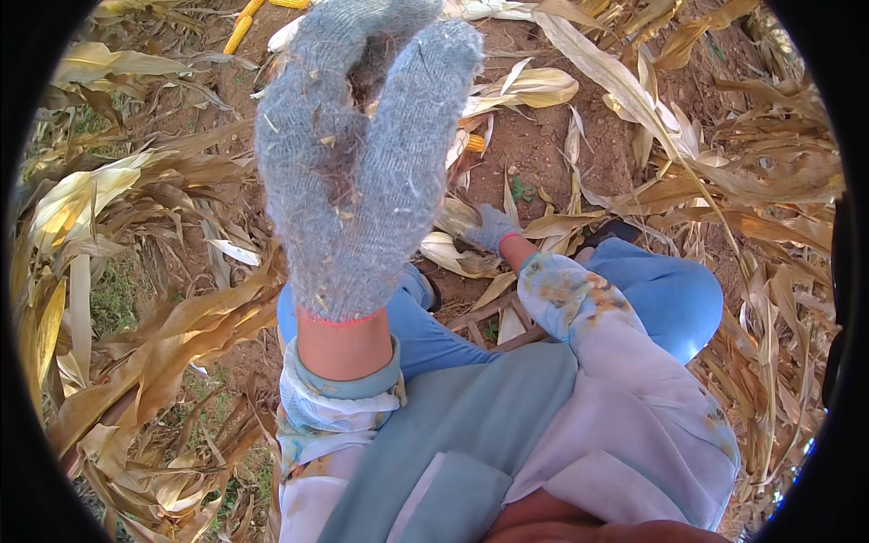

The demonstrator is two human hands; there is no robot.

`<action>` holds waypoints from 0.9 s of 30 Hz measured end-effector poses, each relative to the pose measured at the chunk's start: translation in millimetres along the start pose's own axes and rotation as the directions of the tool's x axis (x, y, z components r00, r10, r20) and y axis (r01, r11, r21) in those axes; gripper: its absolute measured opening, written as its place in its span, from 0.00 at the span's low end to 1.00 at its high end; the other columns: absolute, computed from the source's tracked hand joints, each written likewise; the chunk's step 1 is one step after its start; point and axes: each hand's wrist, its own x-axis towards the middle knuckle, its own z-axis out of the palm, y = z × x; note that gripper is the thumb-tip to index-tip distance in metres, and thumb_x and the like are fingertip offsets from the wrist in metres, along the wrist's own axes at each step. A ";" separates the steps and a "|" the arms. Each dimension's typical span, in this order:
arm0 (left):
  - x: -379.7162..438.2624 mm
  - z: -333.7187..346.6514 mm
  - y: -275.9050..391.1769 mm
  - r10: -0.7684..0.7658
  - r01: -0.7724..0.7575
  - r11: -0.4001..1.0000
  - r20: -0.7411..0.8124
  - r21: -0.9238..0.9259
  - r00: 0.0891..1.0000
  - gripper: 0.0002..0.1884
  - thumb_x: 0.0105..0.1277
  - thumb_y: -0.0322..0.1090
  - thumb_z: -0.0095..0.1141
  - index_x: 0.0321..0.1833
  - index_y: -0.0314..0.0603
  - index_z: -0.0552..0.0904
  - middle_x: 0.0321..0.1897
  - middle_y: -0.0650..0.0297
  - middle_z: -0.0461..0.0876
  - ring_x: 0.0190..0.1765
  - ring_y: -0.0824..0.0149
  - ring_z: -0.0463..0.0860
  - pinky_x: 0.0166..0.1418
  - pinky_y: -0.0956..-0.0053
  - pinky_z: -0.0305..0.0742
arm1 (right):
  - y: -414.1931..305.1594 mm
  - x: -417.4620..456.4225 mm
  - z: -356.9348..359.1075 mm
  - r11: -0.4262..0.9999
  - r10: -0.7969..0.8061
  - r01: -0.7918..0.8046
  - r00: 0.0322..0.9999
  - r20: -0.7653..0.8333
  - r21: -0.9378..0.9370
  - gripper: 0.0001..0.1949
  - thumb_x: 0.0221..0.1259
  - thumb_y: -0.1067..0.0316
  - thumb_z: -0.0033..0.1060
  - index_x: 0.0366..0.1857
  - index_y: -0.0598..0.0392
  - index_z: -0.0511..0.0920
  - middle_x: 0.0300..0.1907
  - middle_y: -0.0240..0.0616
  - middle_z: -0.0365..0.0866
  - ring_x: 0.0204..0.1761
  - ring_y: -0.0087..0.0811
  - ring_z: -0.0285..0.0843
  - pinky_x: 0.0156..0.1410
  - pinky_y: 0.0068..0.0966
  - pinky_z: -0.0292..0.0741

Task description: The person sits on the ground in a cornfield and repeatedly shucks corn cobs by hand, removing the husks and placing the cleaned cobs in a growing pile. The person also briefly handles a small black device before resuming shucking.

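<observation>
My left hand [360, 163], in a grey knitted glove with a red cuff edge, is raised close to the camera. Its thumb stands apart from the curved fingers, and nothing shows held between them. Bits of dry chaff and corn silk cling to the wool. Lower down, my right hand [493, 229], gloved alike, grips the end of a dried corn husk [456, 217] near the ground; whether an ear is inside cannot be seen. Another pale husk [448, 252] lies just below that hand. A bare yellow corn ear [475, 143] shows partly behind my left thumb.
Yellow corn ears [239, 32] lie on reddish soil [536, 146] at the top left. Dry corn stalks and leaves [190, 332] cover the left side, with more leaves [767, 183] at the right. My bent knee [658, 292] in blue jeans is beside my right forearm.
</observation>
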 end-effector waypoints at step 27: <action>8.9 -3.4 -42.9 -0.465 0.351 0.858 -0.281 -0.375 0.840 0.22 0.76 0.46 0.60 0.62 0.36 0.81 0.54 0.61 0.84 0.58 0.66 0.82 0.60 0.67 0.78 | -86.9 -140.8 -196.6 -0.009 -0.391 0.160 0.908 -0.151 0.987 0.22 0.73 0.57 0.59 0.64 0.60 0.77 0.53 0.41 0.87 0.49 0.32 0.88 0.56 0.29 0.85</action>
